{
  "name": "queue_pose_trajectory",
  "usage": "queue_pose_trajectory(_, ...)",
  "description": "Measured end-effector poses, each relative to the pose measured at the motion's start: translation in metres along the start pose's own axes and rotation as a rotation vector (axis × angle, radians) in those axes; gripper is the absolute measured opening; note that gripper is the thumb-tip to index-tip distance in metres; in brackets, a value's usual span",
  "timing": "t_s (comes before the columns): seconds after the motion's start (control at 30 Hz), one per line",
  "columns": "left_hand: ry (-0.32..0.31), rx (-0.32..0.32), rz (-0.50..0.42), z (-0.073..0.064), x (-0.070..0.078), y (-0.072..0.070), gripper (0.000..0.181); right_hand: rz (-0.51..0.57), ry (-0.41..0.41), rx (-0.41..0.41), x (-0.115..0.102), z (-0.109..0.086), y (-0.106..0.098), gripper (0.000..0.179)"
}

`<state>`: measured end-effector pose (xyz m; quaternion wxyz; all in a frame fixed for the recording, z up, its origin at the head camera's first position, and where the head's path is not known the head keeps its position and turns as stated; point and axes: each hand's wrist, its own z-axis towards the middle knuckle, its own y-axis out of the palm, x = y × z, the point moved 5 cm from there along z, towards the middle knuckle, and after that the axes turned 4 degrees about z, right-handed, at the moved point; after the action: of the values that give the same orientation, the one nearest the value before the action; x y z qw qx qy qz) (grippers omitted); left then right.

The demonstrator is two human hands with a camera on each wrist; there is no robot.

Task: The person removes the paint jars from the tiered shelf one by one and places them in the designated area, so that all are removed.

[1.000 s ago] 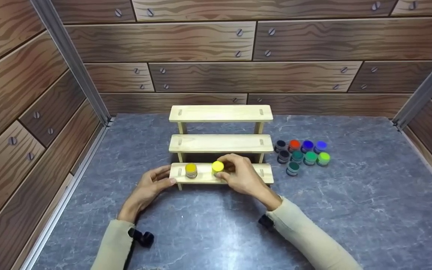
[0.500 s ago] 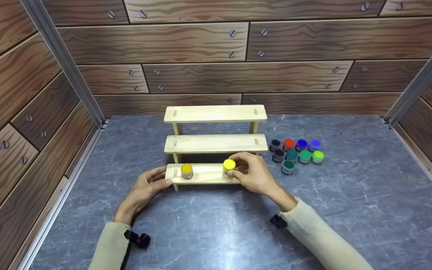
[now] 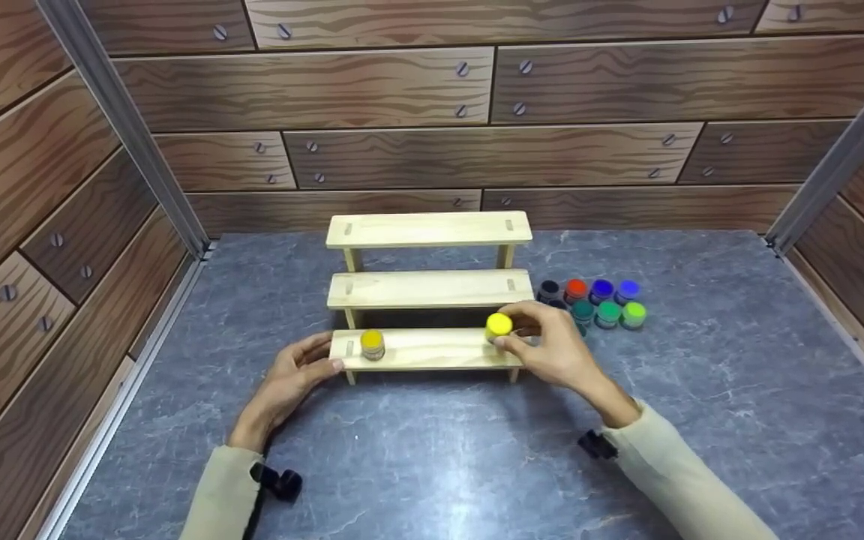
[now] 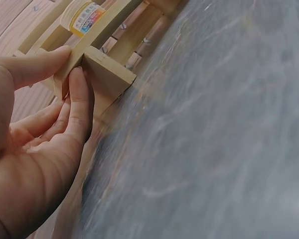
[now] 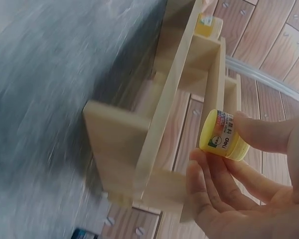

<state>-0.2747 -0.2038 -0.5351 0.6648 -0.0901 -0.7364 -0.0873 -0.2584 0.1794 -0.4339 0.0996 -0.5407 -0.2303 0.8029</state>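
A pale three-step wooden display shelf (image 3: 432,289) stands on the table. My left hand (image 3: 289,382) grips the left end of its lowest step. The left wrist view shows the thumb on top and fingers below the board. Between the thumb and fingers of my right hand (image 3: 559,349) is a small paint jar with a bright yellow lid (image 3: 499,325), held over the right part of that step. Its printed label (image 5: 222,130) faces the right wrist camera. A darker yellow paint jar (image 3: 373,344) rests upright near the left end of the same step.
Right of the shelf stand several paint jars in rows, among them red (image 3: 576,289), blue (image 3: 602,291) and light green (image 3: 634,315) ones. My right hand partly covers some dark jars. Wood-patterned walls (image 3: 394,157) enclose the grey marbled table (image 3: 402,457).
My right hand has carried the bright yellow jar rightward along the lowest step, from near its middle toward its right end. The left hand keeps its grip. The head view shifted slightly.
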Motion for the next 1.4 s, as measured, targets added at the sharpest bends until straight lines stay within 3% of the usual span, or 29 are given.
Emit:
queue_pose_trajectory(0.17,0.008,0.005,-0.023,0.0,0.0,0.002,0.073,-0.025,-0.008,0.014,0.005,-0.005,-0.016,0.033)
queue_pose_trajectory(0.9,0.008,0.01,-0.01,0.0,0.002,0.003,0.073,-0.105,0.144,0.105,0.044,-0.017,-0.086,0.041)
queue_pose_trajectory(1.4,0.006,0.003,-0.001,-0.001,0.001,0.002,0.072,-0.19,0.2,0.135,0.07,-0.029,-0.113,0.044)
